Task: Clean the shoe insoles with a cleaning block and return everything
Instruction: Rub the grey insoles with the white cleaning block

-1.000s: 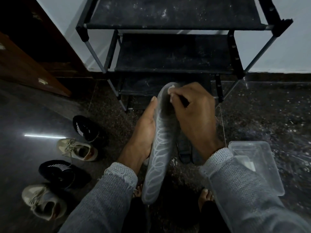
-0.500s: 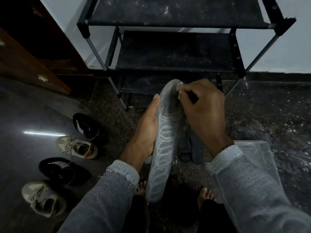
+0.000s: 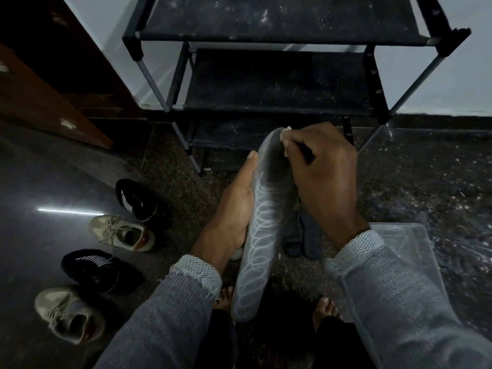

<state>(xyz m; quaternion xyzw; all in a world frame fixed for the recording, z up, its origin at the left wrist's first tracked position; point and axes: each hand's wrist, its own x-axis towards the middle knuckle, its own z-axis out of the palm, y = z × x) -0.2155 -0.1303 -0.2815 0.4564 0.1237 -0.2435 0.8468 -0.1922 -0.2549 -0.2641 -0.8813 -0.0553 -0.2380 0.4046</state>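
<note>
Four shoes (image 3: 125,233) sit in a row on the dark floor (image 3: 53,182) at the left. The left hand (image 3: 234,209) reaches up, thumb along the edge, and its grip holds the insole (image 3: 262,235) from behind. The insole stands up between both hands, toe end high, in front of the rack (image 3: 277,83). The right hand (image 3: 323,177) bends over the top, its grip pinching a small white block (image 3: 284,133) against the toe end. A clear box (image 3: 410,251) lies at the right.
</note>
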